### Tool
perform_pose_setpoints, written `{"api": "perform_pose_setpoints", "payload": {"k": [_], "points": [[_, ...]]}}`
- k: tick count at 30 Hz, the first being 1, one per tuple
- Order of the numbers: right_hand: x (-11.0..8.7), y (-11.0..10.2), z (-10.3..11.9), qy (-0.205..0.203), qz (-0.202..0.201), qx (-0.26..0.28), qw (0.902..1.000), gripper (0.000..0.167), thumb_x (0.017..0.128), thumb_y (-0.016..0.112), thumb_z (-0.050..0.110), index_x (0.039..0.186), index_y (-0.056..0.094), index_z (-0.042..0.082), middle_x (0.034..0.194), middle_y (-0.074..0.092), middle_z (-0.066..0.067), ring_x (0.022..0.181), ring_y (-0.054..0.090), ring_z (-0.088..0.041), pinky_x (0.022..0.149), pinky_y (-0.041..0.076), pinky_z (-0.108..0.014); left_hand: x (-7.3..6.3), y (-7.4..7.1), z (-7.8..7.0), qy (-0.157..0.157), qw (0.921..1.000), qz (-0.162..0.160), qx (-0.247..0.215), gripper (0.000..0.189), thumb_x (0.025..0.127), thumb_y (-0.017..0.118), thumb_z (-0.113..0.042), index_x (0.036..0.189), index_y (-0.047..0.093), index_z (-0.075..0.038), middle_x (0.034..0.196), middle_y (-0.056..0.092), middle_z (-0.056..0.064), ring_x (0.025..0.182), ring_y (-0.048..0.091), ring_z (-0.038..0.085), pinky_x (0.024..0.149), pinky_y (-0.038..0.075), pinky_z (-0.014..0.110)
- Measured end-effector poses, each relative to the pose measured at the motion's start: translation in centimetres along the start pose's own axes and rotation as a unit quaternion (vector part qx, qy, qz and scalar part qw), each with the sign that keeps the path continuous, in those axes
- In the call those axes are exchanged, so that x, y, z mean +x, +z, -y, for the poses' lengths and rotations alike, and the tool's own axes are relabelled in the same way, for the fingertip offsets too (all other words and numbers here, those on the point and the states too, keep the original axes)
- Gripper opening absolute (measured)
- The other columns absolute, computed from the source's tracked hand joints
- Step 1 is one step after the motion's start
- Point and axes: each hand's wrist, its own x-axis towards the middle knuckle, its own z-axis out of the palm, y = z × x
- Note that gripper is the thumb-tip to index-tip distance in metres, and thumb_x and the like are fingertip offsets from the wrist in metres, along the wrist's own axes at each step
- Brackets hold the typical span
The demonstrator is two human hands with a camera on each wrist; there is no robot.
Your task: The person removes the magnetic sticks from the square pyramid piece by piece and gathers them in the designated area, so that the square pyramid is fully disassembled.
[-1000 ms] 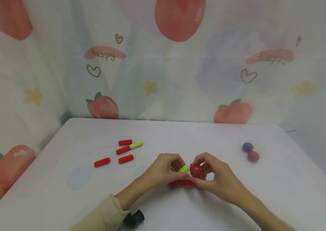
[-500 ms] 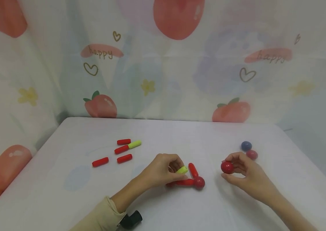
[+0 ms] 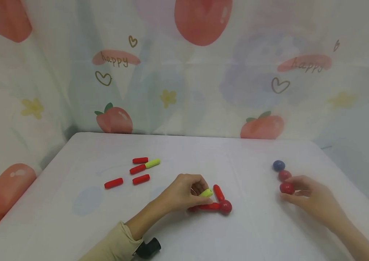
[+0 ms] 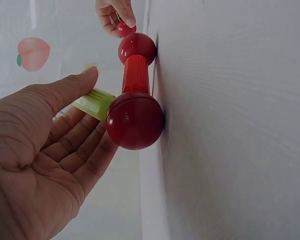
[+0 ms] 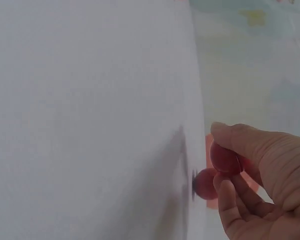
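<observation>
My left hand (image 3: 183, 191) pinches a yellow-green rod (image 3: 206, 193) between thumb and fingers. In the left wrist view this rod joins a red ball (image 4: 135, 121) low by the table. From that ball a red rod (image 4: 136, 75) runs to another red ball (image 4: 137, 49). A further red rod (image 3: 218, 193) sticks out from that farther ball in the head view. On the right side, my right hand (image 3: 318, 199) holds a loose red ball (image 3: 287, 188) by thumb and fingertips. Just behind it lies another red ball (image 3: 284, 175).
A blue ball (image 3: 279, 165) sits behind the red ones at the right. Toward the back left lie several red rods (image 3: 114, 183) and one more yellow-green rod (image 3: 153, 163). A printed cloth (image 3: 204, 83) hangs behind the white table (image 3: 73, 159).
My right hand has left the joined pieces and carried a red ball rightward, close to the other loose balls. My left hand stays in place on the yellow-green rod.
</observation>
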Motion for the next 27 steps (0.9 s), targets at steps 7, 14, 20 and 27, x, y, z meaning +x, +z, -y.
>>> {"api": "perform_pose_setpoints", "payload": {"k": [7, 14, 20, 27], "points": [[0.5, -0.5, -1.3, 0.022, -0.007, -0.011, 0.9997, 0.067, 0.089, 0.076, 0.051, 0.134, 0.059, 0.004, 0.114, 0.070, -0.014, 0.103, 0.063, -0.034, 0.078, 0.058, -0.042, -0.1, -0.1, 0.0, -0.004, 1.0000, 0.003, 0.006, 0.021, 0.083, 0.087, -0.015, 0.095, 0.070, -0.013, 0.083, 0.068, -0.010, 0.075, 0.062, 0.001, 0.073, 0.054, 0.018], [0.9, -0.7, -1.8, 0.047, 0.005, -0.006, 0.9989, 0.075, 0.090, 0.073, 0.054, 0.137, 0.052, -0.001, 0.119, 0.067, -0.022, 0.110, 0.060, -0.044, 0.087, 0.056, -0.057, 0.0, 0.0, 0.0, -0.005, 0.9999, 0.003, 0.009, 0.021, 0.083, 0.086, -0.015, 0.095, 0.070, -0.014, 0.083, 0.069, -0.010, 0.075, 0.062, 0.001, 0.074, 0.054, 0.018], [0.1, -1.4, -0.8, 0.034, -0.026, -0.062, 0.9972, 0.081, 0.088, 0.077, 0.050, 0.139, 0.048, -0.006, 0.129, 0.057, -0.035, 0.112, 0.055, -0.053, 0.082, 0.055, -0.061, 0.1, 0.1, 0.0, 0.010, 0.9996, -0.007, 0.024, 0.018, 0.083, 0.086, -0.015, 0.096, 0.073, -0.014, 0.084, 0.070, -0.010, 0.075, 0.060, 0.000, 0.072, 0.054, 0.018], [-2.5, 1.6, 6.6, -0.146, -0.079, -0.056, 0.9845, 0.040, 0.082, 0.087, 0.025, 0.114, 0.070, 0.008, 0.089, 0.068, 0.000, 0.078, 0.059, -0.014, 0.066, 0.053, -0.025, -0.1, 0.2, -0.2, 0.033, 0.9978, -0.034, 0.047, 0.017, 0.083, 0.087, -0.014, 0.097, 0.077, -0.012, 0.083, 0.069, -0.008, 0.073, 0.056, 0.005, 0.061, 0.050, 0.019]]}}
